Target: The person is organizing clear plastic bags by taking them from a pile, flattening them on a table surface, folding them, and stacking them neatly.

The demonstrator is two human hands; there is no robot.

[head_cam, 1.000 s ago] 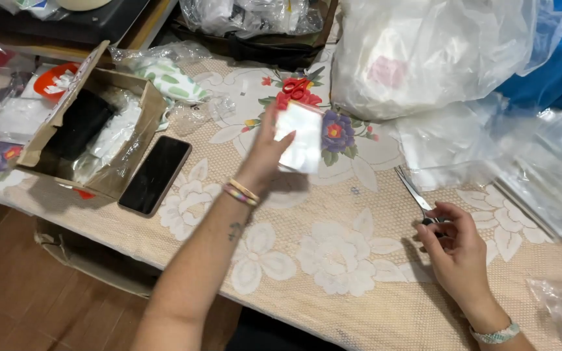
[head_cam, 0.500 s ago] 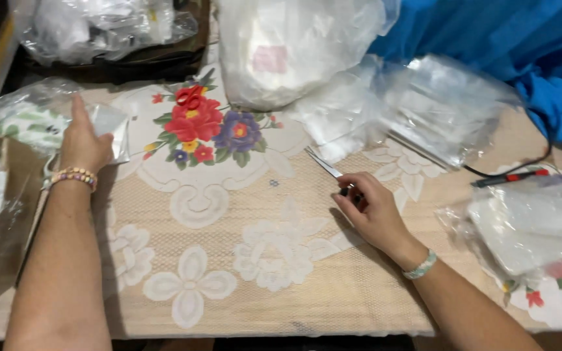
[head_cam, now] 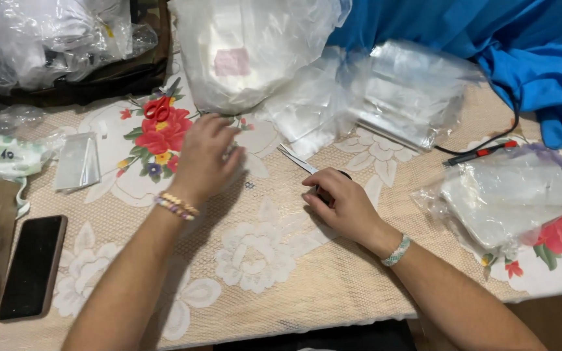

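A worktop (head_cam: 281, 279) under a beige lace cloth with white flowers fills the view. At its far edge lies a blue cloth (head_cam: 489, 45), and beside that a big clear plastic bag (head_cam: 248, 52) with white contents and a pink patch. A loose heap of small clear bags (head_cam: 385, 97) spreads to the right of the big one, just beyond the scissors. Far left, a dark box (head_cam: 99, 71) holds more crumpled plastic. A flatter stack of bagged white pieces (head_cam: 508, 198) sits at the right edge (a black pen (head_cam: 479, 155) with a red band lies just behind it). At the left edge are a black phone (head_cam: 32, 268), a bagged patterned mask (head_cam: 8, 156), and a small clear flat sleeve (head_cam: 78, 161).

The scissors (head_cam: 304, 164) lie flat on the worktop near the middle, their pale blades pointing up and left toward the big bag; the dark handles are mostly hidden under the fingers.

The right hand (head_cam: 339, 201), a beaded band at its wrist, rests on the worktop with its grip closed around the scissor handles. The left hand (head_cam: 203, 156), wearing beaded bracelets, hovers palm down over the red flower print, fingers loosely spread and holding nothing (it is slightly blurred).
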